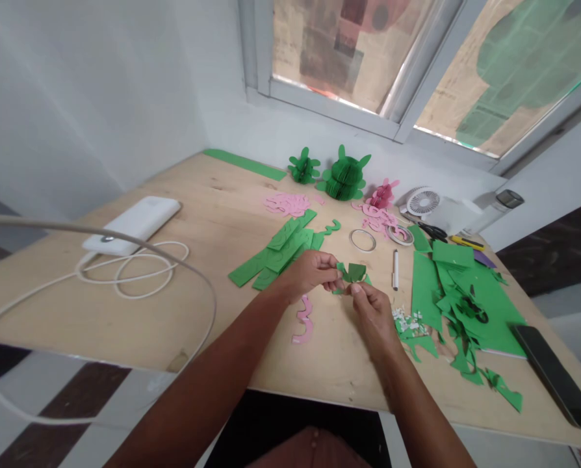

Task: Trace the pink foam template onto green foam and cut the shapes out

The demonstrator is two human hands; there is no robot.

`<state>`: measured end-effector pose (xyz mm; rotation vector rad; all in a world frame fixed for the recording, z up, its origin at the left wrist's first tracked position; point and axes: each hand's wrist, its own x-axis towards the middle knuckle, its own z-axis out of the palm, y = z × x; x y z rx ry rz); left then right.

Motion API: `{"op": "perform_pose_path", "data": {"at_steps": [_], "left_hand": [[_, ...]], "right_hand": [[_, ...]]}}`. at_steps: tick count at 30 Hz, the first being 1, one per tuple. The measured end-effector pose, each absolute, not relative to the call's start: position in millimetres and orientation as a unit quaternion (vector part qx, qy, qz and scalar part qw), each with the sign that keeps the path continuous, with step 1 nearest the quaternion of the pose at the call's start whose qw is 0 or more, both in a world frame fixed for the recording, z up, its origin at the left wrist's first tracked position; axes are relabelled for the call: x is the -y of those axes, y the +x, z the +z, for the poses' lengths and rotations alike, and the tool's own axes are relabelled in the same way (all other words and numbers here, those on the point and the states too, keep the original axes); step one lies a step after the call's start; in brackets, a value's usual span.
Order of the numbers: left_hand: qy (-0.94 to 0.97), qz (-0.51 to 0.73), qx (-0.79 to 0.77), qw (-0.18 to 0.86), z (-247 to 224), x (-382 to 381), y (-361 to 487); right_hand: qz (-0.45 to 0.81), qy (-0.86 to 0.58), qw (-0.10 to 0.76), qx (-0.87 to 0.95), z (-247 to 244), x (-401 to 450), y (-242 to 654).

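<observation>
A small piece of green paper [357, 272], partly folded or curled, is held up between my hands over the middle of the table. My left hand [317, 272] pinches its left side with thumb and fingers. On the lower right, my right hand [370, 304] grips the same paper between thumb and forefinger; its exact outline is partly hidden by the fingers. Just below my left hand lies a wavy pink paper strip [304, 320]. Beyond that hand are stacked green paper strips [281, 253] and a wavy green cutout [333, 227].
A white power bank [132, 224] with a looped cable lies left. Green paper honeycomb figures [345, 179] and pink cutouts [286, 204] sit at the back. Tape rolls [362, 240], a marker [395, 270], green scraps [466, 364] and a phone [558, 374] lie right.
</observation>
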<state>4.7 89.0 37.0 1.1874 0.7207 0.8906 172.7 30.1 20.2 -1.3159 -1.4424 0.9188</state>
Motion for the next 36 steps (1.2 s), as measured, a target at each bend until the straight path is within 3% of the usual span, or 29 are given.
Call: {"op": "perform_pose_path", "data": {"at_steps": [30, 36], "left_hand": [[0.497, 0.420, -0.300, 0.698, 38.1, -83.7, 11.9], [0.495, 0.421, -0.309, 0.694, 39.4, -83.3, 11.3]], "right_hand": [[0.333, -0.549, 0.499, 0.582, 18.3, -28.3, 167.0], [0.371, -0.552, 0.500, 0.554, 13.8, -28.4, 169.1]]}}
